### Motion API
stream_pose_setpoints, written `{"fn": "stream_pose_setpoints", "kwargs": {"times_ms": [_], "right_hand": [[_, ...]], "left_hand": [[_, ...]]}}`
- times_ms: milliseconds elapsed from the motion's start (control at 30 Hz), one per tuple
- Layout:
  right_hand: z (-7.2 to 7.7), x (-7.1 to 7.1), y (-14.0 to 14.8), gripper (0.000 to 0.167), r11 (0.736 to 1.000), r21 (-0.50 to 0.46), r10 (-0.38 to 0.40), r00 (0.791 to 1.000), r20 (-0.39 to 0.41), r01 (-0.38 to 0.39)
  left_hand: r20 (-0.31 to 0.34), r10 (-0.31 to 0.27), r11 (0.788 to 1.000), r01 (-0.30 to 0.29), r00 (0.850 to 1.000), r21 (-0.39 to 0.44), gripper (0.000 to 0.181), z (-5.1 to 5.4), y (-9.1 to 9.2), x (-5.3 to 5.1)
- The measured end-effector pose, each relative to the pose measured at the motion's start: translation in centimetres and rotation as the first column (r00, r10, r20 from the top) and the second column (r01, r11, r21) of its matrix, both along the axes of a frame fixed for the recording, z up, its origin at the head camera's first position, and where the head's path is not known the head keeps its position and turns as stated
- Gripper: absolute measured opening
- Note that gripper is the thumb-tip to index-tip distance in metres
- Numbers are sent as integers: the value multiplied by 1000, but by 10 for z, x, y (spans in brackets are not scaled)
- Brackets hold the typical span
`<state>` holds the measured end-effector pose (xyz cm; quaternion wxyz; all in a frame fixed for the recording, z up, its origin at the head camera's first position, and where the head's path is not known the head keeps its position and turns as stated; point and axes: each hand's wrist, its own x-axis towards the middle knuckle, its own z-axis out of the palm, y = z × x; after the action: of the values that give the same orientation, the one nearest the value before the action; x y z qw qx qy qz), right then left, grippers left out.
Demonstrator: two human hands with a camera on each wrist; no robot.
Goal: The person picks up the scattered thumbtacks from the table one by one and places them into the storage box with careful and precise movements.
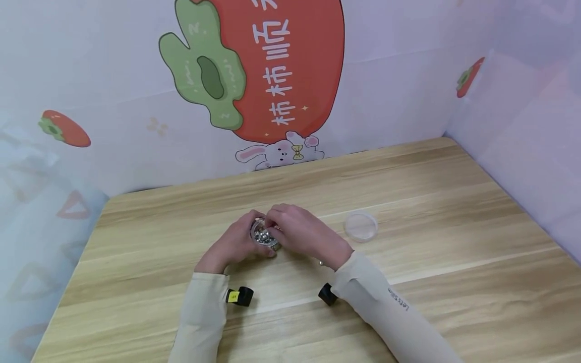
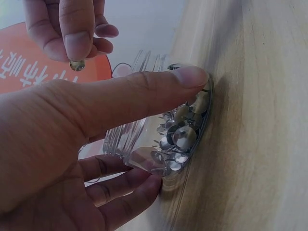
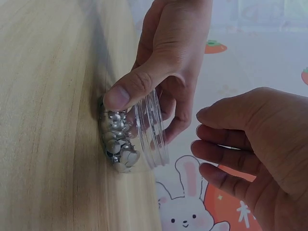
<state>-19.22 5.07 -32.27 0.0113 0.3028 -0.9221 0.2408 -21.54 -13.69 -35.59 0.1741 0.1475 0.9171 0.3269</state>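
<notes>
A clear round jar (image 1: 274, 246) of silver thumbtacks (image 2: 185, 138) stands on the wooden table. My left hand (image 1: 237, 242) grips its side, with the thumb along one side and the fingers round the other, as the left wrist view shows. Over the jar's mouth is my right hand (image 1: 305, 233); in the left wrist view its fingertips pinch one thumbtack (image 2: 77, 65), outside the jar. The right wrist view shows the right hand (image 3: 262, 137) beside the threaded jar rim (image 3: 155, 127), not touching it; the pinched tack cannot be made out there.
A clear round lid (image 1: 360, 226) lies on the table to the right of the hands. A small shiny piece (image 1: 321, 263) lies by my right wrist. The table (image 1: 436, 201) meets a printed backdrop (image 1: 390, 101) at the back and right.
</notes>
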Motion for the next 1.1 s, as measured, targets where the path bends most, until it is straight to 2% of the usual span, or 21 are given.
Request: {"fn": "stream_pose_setpoints", "kwargs": {"times_ms": [67,167,367,500,900,1100], "right_hand": [[-1,-1,1,15,1000,-12,5,1000,-5,-5],[-2,-1,3,26,1000,-9,8,999,-42,-8],[-3,-4,9,76,998,60,17,985,-171,-7],[-3,-4,10,92,997,80,22,981,-193,-7],[1,3,25,92,998,67,34,982,-188,-21],[1,10,43,89,998,70,11,990,-139,-1]], "left_hand": [[1,-1,1000,1,1000,-1,76,0,1,0],[5,0,1000,0,1000,-2,79,1,1,0],[3,-6,1000,6,1000,3,86,2,2,0],[-2,-6,1000,6,1000,-4,83,2,2,0],[11,-5,1000,5,1000,0,81,5,3,0],[16,3,1000,-3,1000,-3,84,4,3,1]]}}
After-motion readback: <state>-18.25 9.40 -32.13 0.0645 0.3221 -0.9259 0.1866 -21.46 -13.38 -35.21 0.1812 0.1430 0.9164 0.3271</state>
